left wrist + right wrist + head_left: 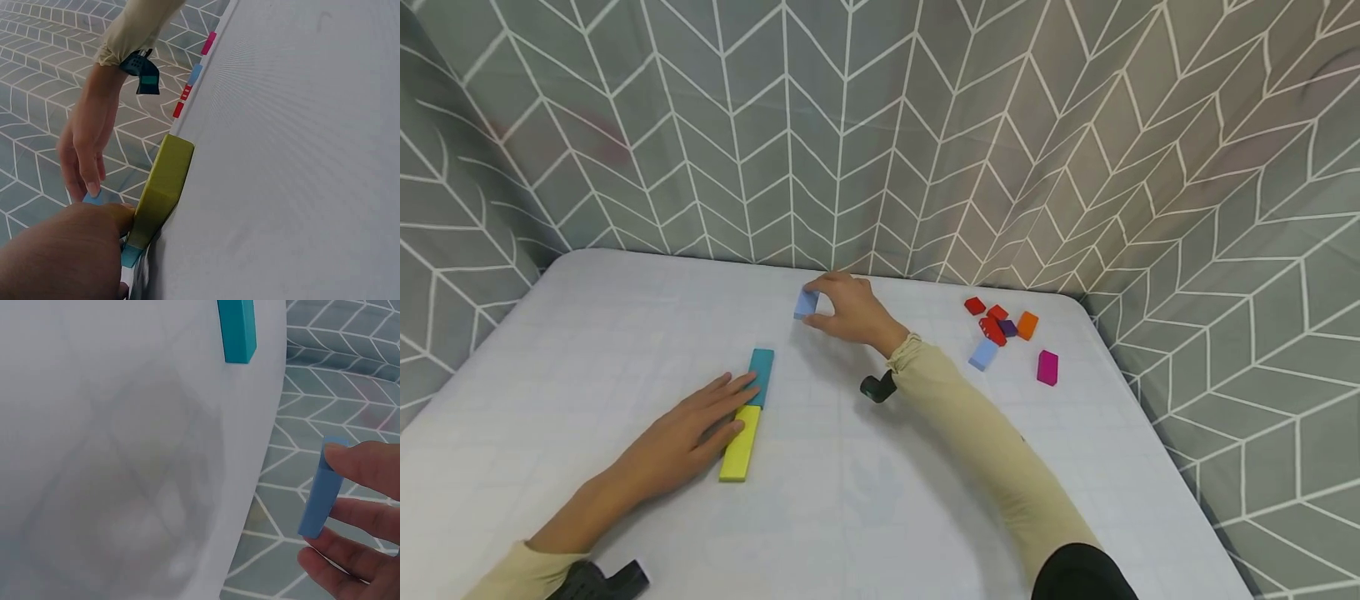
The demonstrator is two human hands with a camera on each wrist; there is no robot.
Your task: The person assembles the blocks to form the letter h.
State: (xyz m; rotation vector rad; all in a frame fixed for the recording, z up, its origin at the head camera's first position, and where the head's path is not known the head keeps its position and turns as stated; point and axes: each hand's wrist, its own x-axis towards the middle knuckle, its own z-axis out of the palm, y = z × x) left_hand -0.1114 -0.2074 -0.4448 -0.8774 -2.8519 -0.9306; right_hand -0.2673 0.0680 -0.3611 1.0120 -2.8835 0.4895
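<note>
My right grip [850,310] pinches a light-blue block [806,305] near the far edge of the counter [595,333]. My left grip [673,442] — fingers outstretched — touches a teal block [763,365] and a yellow block [741,448], end to end. Rightward, I see red pieces [992,331].

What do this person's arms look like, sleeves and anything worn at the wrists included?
The right sleeve is long and pale cream-yellow, with a gathered, ruffled cuff; the left sleeve matches in colour. Each wrist wears a small dark device, one at the right, one at the left. Past the sleeves and devices, both are bare.
</note>
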